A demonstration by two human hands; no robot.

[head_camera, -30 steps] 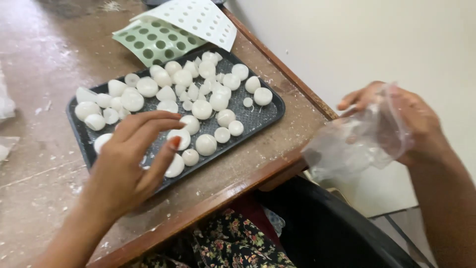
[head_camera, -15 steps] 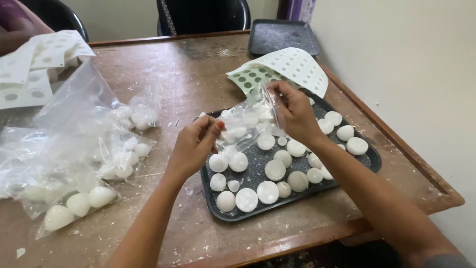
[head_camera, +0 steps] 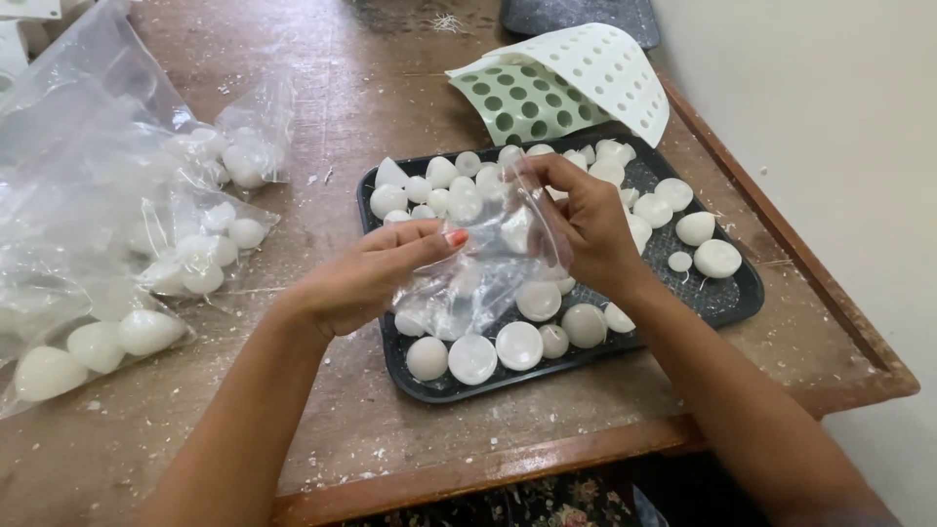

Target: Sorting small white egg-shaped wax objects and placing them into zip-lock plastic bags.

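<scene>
Both hands, left hand and right hand, pinch a small clear plastic bag open over the dark tray. Bag looks empty; tray full of white wax half-domes; filled clear bags sit left on worktop.

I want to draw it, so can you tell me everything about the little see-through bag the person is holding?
The small clear plastic bag is thin, crinkly and shiny, like soft film. It hangs crumpled above the dark tray of white half-round pieces. The left hand pinches its left side and the right hand grips its top right. You can see the tray pieces through it; whether anything is inside cannot be told.
</scene>
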